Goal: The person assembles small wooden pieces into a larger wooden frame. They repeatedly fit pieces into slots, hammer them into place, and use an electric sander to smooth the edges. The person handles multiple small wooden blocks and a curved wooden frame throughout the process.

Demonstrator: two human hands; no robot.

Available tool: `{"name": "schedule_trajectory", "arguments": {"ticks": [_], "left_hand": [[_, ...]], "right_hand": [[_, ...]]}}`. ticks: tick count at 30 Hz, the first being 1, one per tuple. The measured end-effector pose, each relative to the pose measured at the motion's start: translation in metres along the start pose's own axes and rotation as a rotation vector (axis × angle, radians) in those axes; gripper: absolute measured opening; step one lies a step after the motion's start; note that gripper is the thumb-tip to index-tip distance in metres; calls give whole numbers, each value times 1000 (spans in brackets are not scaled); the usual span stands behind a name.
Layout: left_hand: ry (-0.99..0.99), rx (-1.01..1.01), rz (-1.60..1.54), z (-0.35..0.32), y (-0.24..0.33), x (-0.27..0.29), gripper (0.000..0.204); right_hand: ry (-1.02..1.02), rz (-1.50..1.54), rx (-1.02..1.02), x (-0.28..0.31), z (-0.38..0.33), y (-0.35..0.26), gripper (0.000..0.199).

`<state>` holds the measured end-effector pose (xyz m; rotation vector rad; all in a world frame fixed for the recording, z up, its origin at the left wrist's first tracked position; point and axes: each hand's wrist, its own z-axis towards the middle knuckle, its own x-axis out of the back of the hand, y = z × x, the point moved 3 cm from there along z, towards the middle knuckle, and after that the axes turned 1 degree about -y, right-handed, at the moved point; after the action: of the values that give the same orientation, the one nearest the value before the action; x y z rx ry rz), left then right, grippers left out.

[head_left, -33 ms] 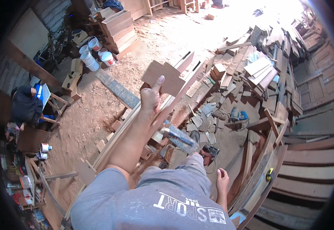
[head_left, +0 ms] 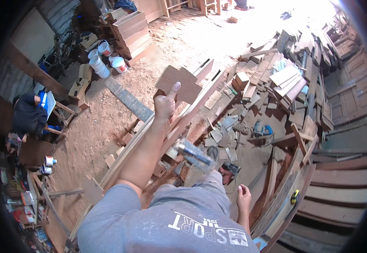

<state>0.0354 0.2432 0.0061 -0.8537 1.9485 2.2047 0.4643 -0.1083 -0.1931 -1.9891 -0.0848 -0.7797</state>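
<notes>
My left hand (head_left: 165, 106) is closed on a flat brown wooden board (head_left: 179, 84) with stepped, notched edges, its thumb pressed along the upper face. The board sits over long wooden beams (head_left: 204, 84) that have dark slots cut near their far ends. Beside my right thigh hangs my right hand (head_left: 243, 197), fingers loosely bent, the thumb apart from them and no object visible in it. Between the beams and my right knee is a blurred, clear-and-blue object (head_left: 197, 156), whose kind I cannot make out.
Offcuts (head_left: 230, 126) and stacked boards (head_left: 289, 80) cover the ground to the right, near a blue power tool (head_left: 262, 129). A yellow tape measure (head_left: 294, 196) lies on a plank. White buckets (head_left: 101, 63) stand at the far left; a person (head_left: 27, 114) sits at the left.
The blurred clear-and-blue object has shifted very slightly. Both hands and the notched board hold nearly the same places.
</notes>
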Motion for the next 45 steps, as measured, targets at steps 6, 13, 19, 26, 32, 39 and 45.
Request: {"name": "schedule_trajectory", "arguments": {"ticks": [6,13,19,26,32,39,45], "left_hand": [[22,-195,281,144,-74,-62,34],[-30,-184,234,229,-143,-107,31],[-52,-180,622,229,-127,-124,28],[-21,-258,807,231,-140,-128,29],[-68,-299,852,240,-144,-140,26],[-48,-293,838,244,-149,-140,32],[1,-227,835,232,-177,-114,41]], "right_hand": [[-320,-210,31,-22,159,-57,33],[-412,-133,-111,-16,289,-23,35],[-502,-300,-163,-21,339,-33,38],[-568,-232,5,-54,384,-84,32],[-604,-119,165,-91,439,-150,35],[-616,203,321,-134,472,-297,30],[-630,291,732,-172,467,-462,30]]}}
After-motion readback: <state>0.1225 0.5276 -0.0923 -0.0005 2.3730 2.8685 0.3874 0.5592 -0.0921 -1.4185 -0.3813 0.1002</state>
